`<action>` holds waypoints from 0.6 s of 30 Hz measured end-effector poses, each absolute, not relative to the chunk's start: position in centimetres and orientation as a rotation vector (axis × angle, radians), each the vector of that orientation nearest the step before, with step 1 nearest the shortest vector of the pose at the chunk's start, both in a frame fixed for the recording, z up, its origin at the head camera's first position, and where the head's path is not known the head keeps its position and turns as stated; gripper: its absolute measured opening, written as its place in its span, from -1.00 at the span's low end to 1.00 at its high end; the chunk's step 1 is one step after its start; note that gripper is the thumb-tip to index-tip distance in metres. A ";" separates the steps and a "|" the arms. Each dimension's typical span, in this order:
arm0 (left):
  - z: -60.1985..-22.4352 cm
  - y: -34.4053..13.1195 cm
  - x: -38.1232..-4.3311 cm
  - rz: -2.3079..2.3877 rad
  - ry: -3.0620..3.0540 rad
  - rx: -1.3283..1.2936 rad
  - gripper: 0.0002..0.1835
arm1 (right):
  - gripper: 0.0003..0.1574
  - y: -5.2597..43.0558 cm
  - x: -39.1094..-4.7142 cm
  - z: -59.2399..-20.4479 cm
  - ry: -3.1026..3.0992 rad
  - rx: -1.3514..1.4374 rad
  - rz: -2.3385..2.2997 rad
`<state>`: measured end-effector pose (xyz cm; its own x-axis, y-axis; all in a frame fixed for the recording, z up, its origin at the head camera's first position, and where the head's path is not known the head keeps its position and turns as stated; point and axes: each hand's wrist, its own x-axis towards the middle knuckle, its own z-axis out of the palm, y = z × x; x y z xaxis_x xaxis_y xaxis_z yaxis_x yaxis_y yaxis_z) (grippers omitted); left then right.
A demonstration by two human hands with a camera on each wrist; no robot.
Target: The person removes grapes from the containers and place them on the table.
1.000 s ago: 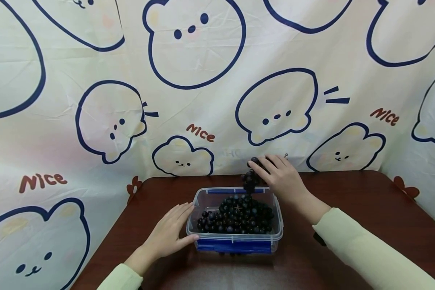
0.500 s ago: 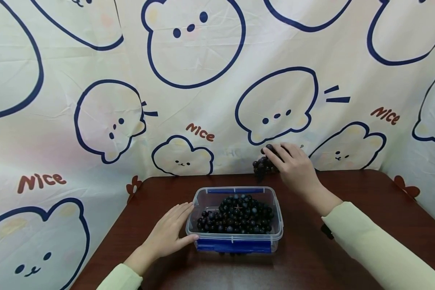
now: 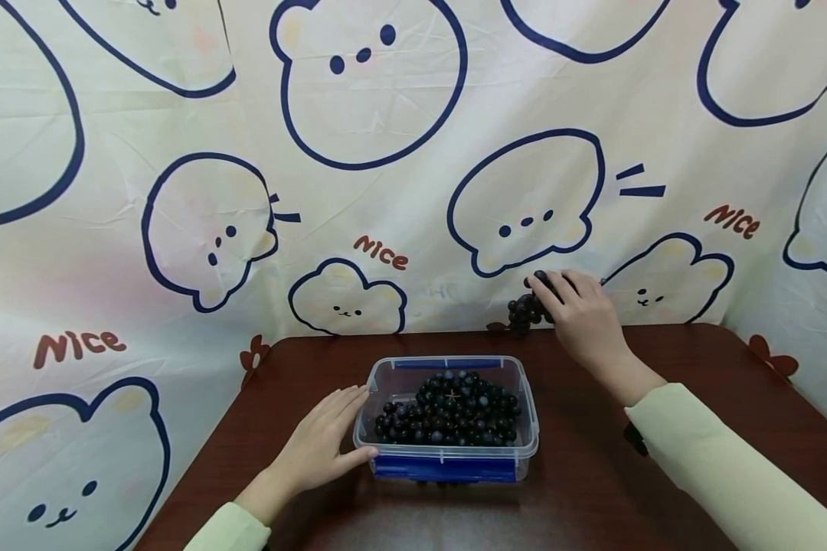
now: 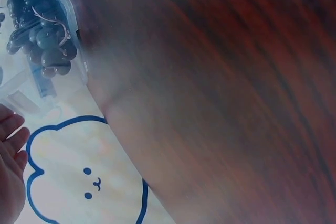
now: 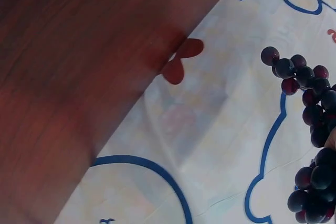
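In the head view, the right hand (image 3: pixel 582 317) is clamped with its fingers on a bunch of dark grapes (image 3: pixel 524 312); the bunch hangs below the fingertips in front of the printed backdrop (image 3: pixel 413 207), near the table's far edge, beyond and to the right of the clear container (image 3: pixel 444 450); its berries look round, nearly black and tightly clustered; the left hand (image 3: pixel 320 436) lies well apart from the right, fingers straight, touching the container's left side; inside, more grapes (image 3: pixel 455 417) form a heap, blue-black with small glints, a pale stem (image 3: pixel 452 395) lying on top; the container has blue latches and rests on the reddish-brown table (image 3: pixel 579 490).

In the left wrist view, the heaped grapes look grey-blue and glossy under a haze, the stem curving thin across them; the left hand's fingers show at the left edge, just beside the container.

In the right wrist view, the held bunch enters at the right edge; smooth, round berries, some purple-black, some wine-red, taper to a single berry at the tip; only a sliver of the right hand shows, its grip impossible to tell from here.
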<state>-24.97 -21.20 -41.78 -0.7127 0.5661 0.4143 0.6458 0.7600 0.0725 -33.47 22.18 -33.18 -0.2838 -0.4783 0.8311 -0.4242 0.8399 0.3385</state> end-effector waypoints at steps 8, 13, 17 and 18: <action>-41.8 -21.2 -25.0 -0.305 -2.581 -0.936 -0.14 | -0.30 23.5 -34.2 -34.7 -1.928 0.647 -0.079; -41.9 -21.3 -25.0 -0.291 -2.574 -0.943 -0.15 | -0.34 24.3 -34.5 -35.8 -1.985 0.623 -0.126; -41.9 -21.3 -25.0 -0.285 -2.574 -0.941 -0.14 | -0.34 24.8 -34.7 -36.6 -2.024 0.606 -0.148; -41.9 -21.3 -25.0 -0.286 -2.574 -0.942 -0.14 | -0.35 25.0 -34.8 -36.8 -2.028 0.605 -0.149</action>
